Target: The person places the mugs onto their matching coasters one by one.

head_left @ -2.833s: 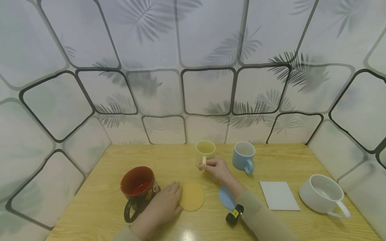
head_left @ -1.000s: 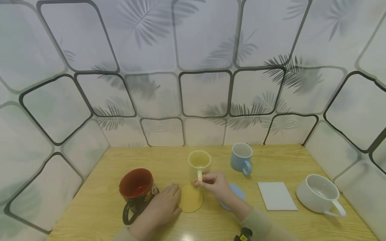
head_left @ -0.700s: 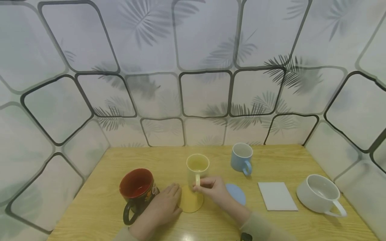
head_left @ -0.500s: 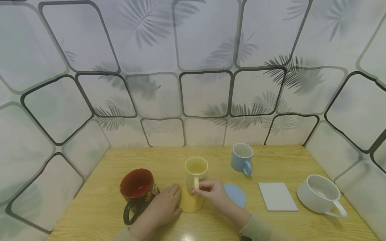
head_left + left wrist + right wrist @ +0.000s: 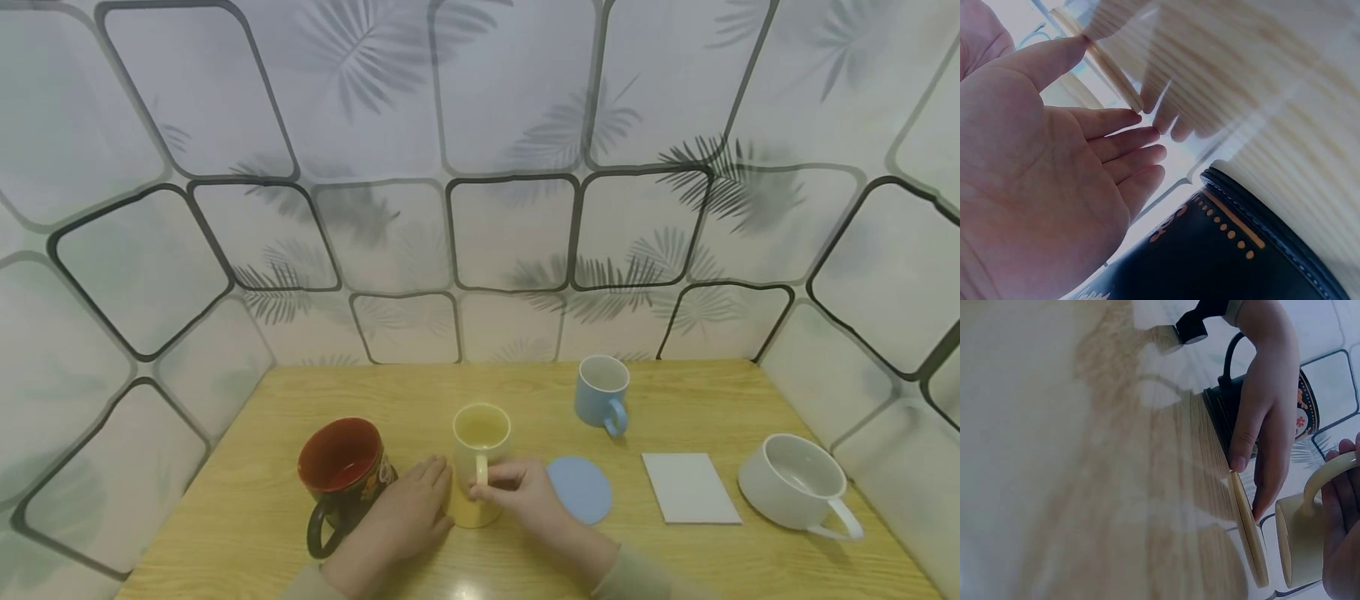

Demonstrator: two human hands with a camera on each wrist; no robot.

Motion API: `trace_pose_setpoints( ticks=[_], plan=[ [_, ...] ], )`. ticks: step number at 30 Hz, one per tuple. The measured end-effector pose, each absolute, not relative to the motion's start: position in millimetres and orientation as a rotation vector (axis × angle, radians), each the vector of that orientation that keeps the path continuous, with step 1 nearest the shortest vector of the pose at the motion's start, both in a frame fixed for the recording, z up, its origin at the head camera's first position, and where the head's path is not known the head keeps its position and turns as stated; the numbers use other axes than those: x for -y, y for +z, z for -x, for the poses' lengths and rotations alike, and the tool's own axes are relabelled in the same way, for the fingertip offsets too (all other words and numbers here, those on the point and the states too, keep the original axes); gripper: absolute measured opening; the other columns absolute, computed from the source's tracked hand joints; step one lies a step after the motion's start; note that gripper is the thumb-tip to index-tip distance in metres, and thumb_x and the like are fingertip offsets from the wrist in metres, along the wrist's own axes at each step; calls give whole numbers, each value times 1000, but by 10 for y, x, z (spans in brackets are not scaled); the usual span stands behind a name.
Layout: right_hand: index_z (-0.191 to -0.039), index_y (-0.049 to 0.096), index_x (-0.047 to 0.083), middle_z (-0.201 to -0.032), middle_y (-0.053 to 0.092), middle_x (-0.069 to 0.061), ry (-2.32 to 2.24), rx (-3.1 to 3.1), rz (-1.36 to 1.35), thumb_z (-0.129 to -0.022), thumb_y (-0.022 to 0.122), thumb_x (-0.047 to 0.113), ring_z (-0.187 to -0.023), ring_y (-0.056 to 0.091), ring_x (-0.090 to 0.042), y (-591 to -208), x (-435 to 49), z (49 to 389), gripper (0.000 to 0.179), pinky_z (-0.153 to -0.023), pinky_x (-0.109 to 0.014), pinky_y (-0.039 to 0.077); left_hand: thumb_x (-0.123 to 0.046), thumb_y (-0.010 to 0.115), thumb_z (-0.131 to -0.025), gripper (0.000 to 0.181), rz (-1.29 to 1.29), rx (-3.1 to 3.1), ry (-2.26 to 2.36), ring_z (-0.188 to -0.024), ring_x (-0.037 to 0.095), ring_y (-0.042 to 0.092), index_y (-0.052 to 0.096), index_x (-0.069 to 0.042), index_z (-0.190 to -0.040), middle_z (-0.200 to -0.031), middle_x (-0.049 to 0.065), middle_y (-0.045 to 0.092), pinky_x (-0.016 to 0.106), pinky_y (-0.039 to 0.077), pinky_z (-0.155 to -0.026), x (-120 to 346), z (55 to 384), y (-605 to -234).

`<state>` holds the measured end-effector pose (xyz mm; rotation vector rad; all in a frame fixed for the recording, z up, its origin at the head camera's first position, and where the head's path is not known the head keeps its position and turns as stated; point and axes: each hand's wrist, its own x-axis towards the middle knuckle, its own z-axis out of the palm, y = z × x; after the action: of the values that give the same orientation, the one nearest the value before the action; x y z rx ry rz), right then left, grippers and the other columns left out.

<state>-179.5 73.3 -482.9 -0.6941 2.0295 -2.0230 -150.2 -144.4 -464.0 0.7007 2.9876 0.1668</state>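
My right hand (image 5: 531,502) pinches the handle of a pale yellow mug (image 5: 467,442), which is upright over a round yellow coaster (image 5: 476,518). In the right wrist view, a gap shows between the mug's base (image 5: 1284,547) and the coaster (image 5: 1248,530). My left hand (image 5: 408,508) lies flat at the coaster's left side, fingers straight. Its thumb and index fingertips touch the coaster's edge (image 5: 1113,75) in the left wrist view. Just left of that hand stands a large dark mug (image 5: 341,467) with a red inside, partly hidden by the hand.
On the wooden table (image 5: 420,400) a round blue coaster (image 5: 581,490) lies to the right, with a small blue mug (image 5: 597,404) behind it. Farther right are a white square coaster (image 5: 690,489) and a wide white mug (image 5: 783,492). Patterned curtain-like walls (image 5: 510,242) enclose the table.
My right hand has brought the yellow mug from the back of the table toward me and slightly left, over the yellow coaster. The blue coaster is uncovered. My left hand stays put.
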Motion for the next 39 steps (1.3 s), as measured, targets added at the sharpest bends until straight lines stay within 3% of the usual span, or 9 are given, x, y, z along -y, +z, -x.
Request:
trace_pose_setpoints(
  ticks=[10,19,34,39],
  plan=[
    [-102,75,-17,-101,76,-34,-2038,-2018,722,-90,82,6,-89,73,3,-4873,-697,1740,27,-86,-17,61,-34,77,-93,73,-709,-2996,151,-148,42,51,54,8,-149,-158,28,51,55,44,-124,1445,1495,-4631],
    [-106,73,-19,-108,72,-39,-2032,-1964,657,-91,82,8,-94,72,3,-4896,-657,1691,32,-85,-15,59,-32,78,-92,75,-717,-2999,181,-147,42,52,51,8,-150,-158,28,51,55,43,-124,1449,1484,-4610],
    [-105,77,-14,-110,75,-34,-2006,-1971,522,-89,83,8,-94,70,3,-4903,-600,1626,28,-81,-15,57,-34,78,-93,76,-716,-3022,182,-147,43,51,51,6,-151,-159,25,51,56,44,-124,1454,1486,-4651],
    [-105,75,-16,-107,75,-36,-2001,-1978,554,-90,81,5,-92,69,4,-4927,-560,1596,26,-82,-15,55,-40,73,-97,72,-742,-3043,93,-147,40,52,54,6,-149,-156,24,54,53,44,-125,1438,1474,-4647]
  ],
)
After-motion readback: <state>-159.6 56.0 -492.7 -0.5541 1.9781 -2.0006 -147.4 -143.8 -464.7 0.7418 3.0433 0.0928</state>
